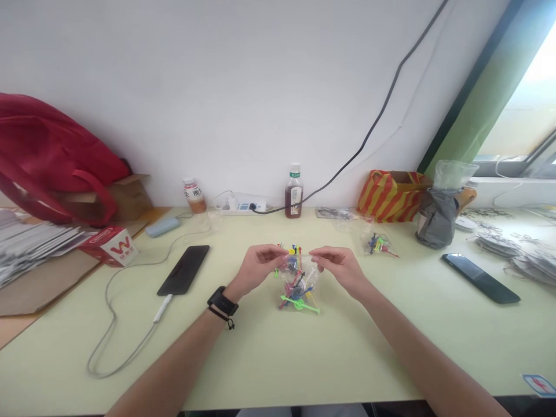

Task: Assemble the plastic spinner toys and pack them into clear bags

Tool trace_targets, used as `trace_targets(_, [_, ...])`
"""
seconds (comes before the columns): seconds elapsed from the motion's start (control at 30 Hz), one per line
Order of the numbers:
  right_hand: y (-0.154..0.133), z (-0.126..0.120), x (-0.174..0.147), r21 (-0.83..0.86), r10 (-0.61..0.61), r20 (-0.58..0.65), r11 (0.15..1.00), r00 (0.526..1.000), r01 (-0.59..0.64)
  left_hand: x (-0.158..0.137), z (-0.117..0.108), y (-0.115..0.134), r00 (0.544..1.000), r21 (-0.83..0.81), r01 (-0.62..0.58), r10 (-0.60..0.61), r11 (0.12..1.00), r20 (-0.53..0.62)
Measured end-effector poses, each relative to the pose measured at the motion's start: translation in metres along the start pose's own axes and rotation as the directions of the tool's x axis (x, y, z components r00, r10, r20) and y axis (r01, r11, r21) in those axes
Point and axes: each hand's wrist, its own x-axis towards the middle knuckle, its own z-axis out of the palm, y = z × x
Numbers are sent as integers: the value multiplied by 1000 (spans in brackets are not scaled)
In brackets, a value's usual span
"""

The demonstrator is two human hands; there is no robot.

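Note:
Between my two hands is a clear plastic bag [299, 289] of small coloured plastic pieces, among them a bright green arrow-shaped pointer [299, 303] near its bottom. My left hand [259, 267], with a black watch on the wrist, pinches the bag's upper left corner. At the upper right corner, the fingers of my right hand [336, 267] are closed on the bag's edge. A few more coloured pieces [295, 249] show just behind the bag's top edge; whether they lie in it or on the table I cannot tell.
A second bag of coloured pieces [379, 244] lies to the right. Phones [185, 271] [480, 278] flank my arms, the left one on a white cable. Toward the wall stand a dark drink bottle [294, 194], a striped bag [388, 196] and a power strip [243, 205].

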Motion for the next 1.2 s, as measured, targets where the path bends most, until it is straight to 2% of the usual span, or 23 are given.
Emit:
trace_targets(0.13, [0,-3,0,-18,-67,22,998,998,67,-1,-2,5,1000,19,-20,20,1000,21])
trace_targets(0.43, [8,4,2,-78,-61,-45,995,997,58,1,0,-3,999,-33,36,-36,999,-5])
trace_targets(0.7, [5,0,1,-5,-93,-9,996,996,93,0,-2,0,999,-11,32,-31,999,8])
trace_targets(0.9, [10,2,2,-37,-53,-25,998,998,52,0,-3,-5,999,-10,29,-28,1000,33])
trace_targets(1.03, [14,3,3,-89,-35,-39,995,999,32,1,-2,-9,999,82,-2,-1,997,43])
trace_targets(1.2, [12,3,3,-45,23,-28,999,999,-24,1,-2,-12,999,144,-27,22,989,37])
